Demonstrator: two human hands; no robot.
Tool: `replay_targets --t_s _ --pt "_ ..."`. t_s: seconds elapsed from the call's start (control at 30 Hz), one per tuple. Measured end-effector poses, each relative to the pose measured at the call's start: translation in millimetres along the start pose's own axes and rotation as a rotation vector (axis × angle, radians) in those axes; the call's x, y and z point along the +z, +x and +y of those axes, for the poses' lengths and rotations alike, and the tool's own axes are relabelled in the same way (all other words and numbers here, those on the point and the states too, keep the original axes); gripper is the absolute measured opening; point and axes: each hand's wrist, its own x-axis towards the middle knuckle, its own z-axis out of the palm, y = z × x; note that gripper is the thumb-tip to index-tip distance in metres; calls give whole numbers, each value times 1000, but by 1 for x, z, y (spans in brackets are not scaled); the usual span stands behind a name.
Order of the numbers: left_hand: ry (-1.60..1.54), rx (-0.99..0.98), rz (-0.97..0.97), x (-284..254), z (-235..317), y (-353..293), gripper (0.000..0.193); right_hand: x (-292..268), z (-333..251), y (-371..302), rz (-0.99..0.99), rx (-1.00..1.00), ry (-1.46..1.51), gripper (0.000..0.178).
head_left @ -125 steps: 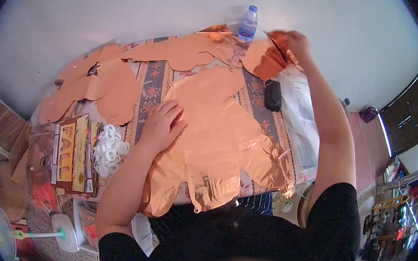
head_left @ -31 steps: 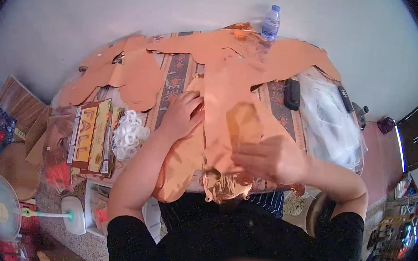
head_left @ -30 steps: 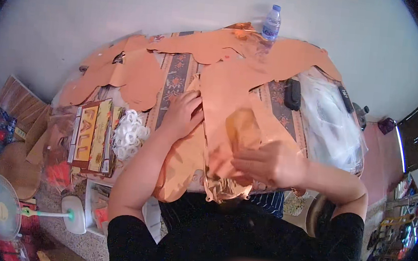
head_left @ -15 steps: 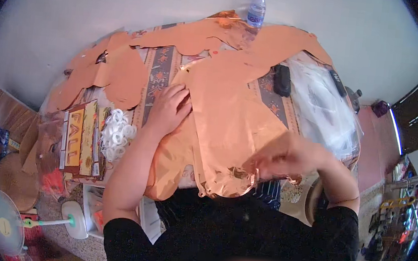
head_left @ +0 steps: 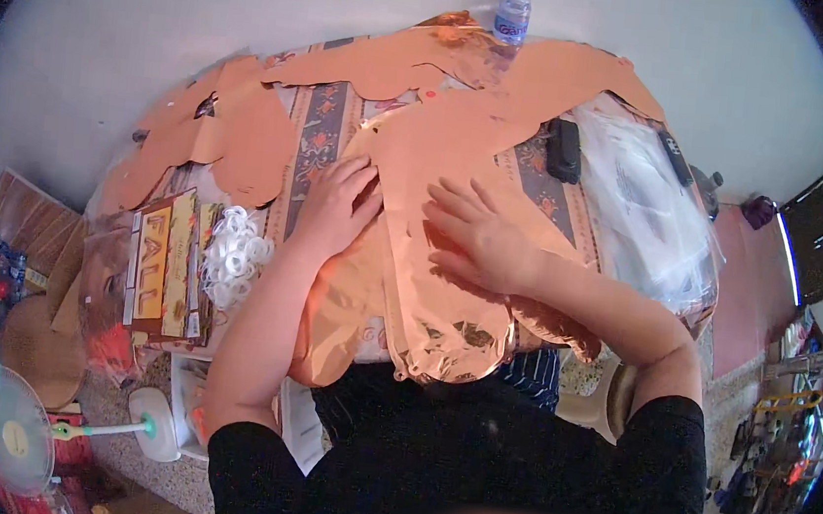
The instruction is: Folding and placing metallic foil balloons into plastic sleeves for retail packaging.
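A large, flat copper-coloured foil balloon (head_left: 451, 152) lies in front of me, its shiny lower end (head_left: 452, 345) hanging at the table's near edge. On its left side rests my left hand (head_left: 342, 206), fingers lightly bent over the foil, thumb side toward the middle. My right hand (head_left: 483, 239) lies across the middle of the balloon with fingers spread, palm down, holding nothing. Left of it, under my left forearm, another rounded foil piece (head_left: 343, 300) droops at the edge.
More flat foil balloons (head_left: 245, 132) cover the far and left table. A water bottle (head_left: 513, 11) stands at the back. White ribbon rings (head_left: 233, 255) and stacked printed packs (head_left: 161, 268) are at left. Clear plastic bags (head_left: 640, 200) and a black case (head_left: 563, 151) are at right.
My right hand has moved from the balloon's shiny lower end up and left onto its middle, and its fingers have spread flat. My left hand stays in place.
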Motion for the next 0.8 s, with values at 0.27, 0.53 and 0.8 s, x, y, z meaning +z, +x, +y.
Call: replay_targets --t_s 0.27,0.53,0.8 --pt "-44 12 -35 0 -2 0 34 22 -2 14 -157 -92 -49 71" --pt "-167 16 12 -16 -4 5 29 33 -2 16 -108 -100 -186 69" --pt "77 -115 -382 -78 32 -4 22 26 -4 16 -119 -73 -164 68"
